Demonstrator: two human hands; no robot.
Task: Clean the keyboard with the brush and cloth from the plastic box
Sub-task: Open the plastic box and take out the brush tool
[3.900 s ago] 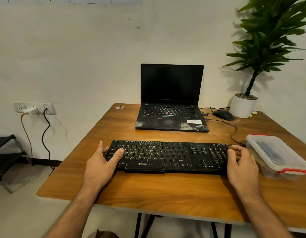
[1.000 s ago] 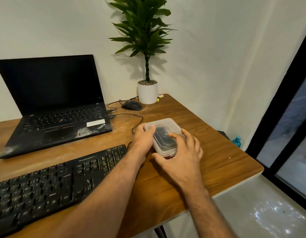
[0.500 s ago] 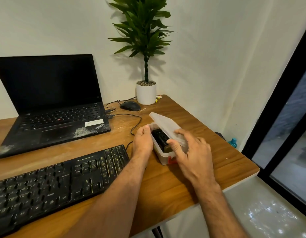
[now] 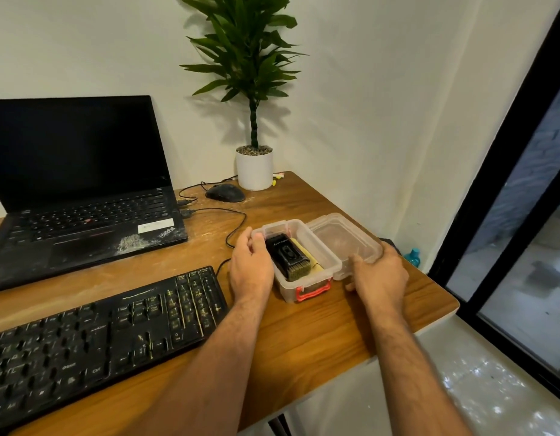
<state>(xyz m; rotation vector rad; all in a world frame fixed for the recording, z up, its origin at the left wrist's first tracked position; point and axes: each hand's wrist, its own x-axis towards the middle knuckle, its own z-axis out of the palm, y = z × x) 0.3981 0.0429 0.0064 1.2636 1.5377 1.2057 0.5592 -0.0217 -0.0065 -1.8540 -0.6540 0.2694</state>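
Left hand (image 4: 252, 269) grips the open plastic box (image 4: 307, 286) holding the brush (image 4: 288, 256); right hand (image 4: 380, 273) holds its lid (image 4: 341, 236).

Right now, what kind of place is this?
Likely a home or small office desk: a wooden table with an open laptop, external keyboard and mouse, and a potted plant against the wall.
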